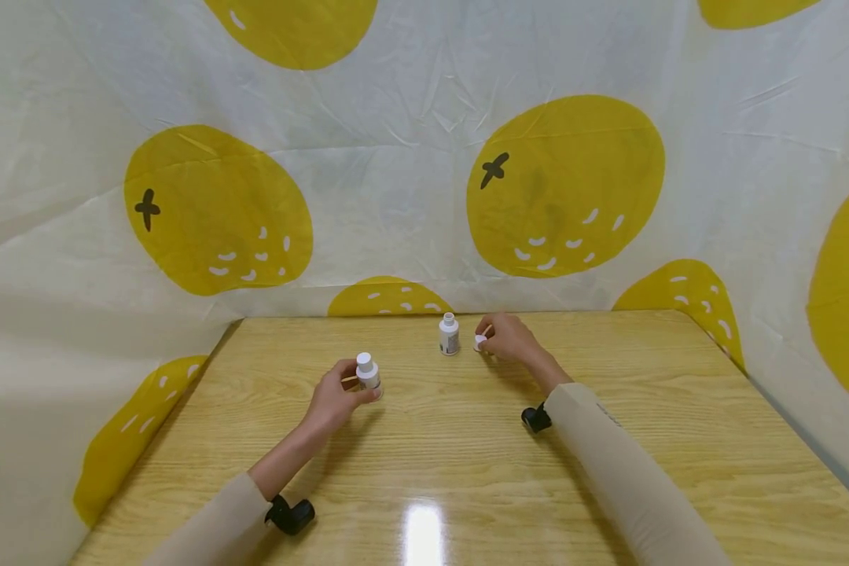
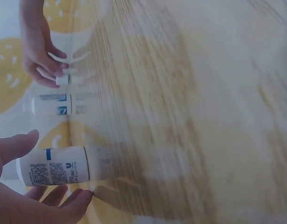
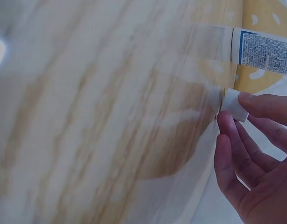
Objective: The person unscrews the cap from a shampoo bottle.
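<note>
Right hand (image 1: 509, 339): grasping; we see its thumb and fingertips pinching a small white cap (image 3: 236, 105).
Left hand (image 1: 332, 401): grasping; we find its thumb and fingers curled around the body of a capped bottle (image 1: 369, 376), which stands upright.
White cap: at the right hand's fingertips, close to the table (image 1: 424, 448); we cannot tell whether the two touch.
Uncapped bottle (image 1: 449, 338): just left of the right hand and apart from it, long axis vertical; from the left hand, it lies ahead and to the right.
Nearer hand: the right; we judge the short sideways offset to be the governing relation, with the bare neck (image 1: 449, 317) of the uncapped bottle left of the pinched cap and higher.
Head view: we see the bare neck, which the right wrist view cuts off at its edge.
Right wrist view: we see the thumb and a finger on opposite sides of the cap, a contact too small to read in the head view.
Left wrist view: we see dense print on the capped bottle, which the head view does not resolve.
</note>
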`<state>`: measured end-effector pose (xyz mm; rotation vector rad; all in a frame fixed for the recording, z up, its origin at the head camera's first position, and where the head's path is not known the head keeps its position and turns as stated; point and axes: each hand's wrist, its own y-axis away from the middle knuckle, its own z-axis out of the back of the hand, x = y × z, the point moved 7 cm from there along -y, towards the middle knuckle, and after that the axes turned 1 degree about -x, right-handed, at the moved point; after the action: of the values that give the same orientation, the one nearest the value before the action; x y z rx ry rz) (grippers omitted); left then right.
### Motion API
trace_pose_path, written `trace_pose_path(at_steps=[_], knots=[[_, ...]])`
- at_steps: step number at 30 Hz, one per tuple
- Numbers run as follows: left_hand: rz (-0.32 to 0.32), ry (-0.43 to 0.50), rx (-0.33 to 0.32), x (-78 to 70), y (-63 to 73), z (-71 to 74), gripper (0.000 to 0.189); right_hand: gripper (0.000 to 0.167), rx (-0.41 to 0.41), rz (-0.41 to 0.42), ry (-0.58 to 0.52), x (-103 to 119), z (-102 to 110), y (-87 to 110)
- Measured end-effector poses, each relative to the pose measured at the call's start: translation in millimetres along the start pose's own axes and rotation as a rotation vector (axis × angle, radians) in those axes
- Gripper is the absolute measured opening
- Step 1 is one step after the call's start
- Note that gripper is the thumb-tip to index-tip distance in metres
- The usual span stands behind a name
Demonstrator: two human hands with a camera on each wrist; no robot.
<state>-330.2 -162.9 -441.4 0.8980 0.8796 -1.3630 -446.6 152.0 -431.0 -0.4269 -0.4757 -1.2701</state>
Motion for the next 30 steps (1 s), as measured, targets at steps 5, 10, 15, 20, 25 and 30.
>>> trace_pose_path(at_steps=[5,10,15,20,25,30], knots=[[0.004,0.011,-0.002,2.9,-2.0,-0.3,0.059,0.025,0.005,-0.011,0.004,0.0,-0.6,-0.7],[-0.001,0.013,0.005,3.7,-2.0,-0.4,0.058,0.024,0.003,0.005,0.004,2.2,0.7,1.4],[0.0,0.008,0.013,5.4,-2.1,-0.7,0.056,0.025,0.011,0.017,0.01,3.3,0.6,2.3],[-0.006,-0.002,0.011,5.9,-3.2,-1.7,0.052,0.03,0.023,0.036,0.004,2.7,1.4,2.8],[-0.013,0.006,0.012,6.4,-3.7,-3.7,0.052,0.031,0.032,0.031,-0.02,-1.4,3.0,5.8],[-0.027,0.006,0.003,6.9,-4.1,-4.0,0.051,0.032,0.029,0.025,-0.016,-5.7,6.0,8.8]])
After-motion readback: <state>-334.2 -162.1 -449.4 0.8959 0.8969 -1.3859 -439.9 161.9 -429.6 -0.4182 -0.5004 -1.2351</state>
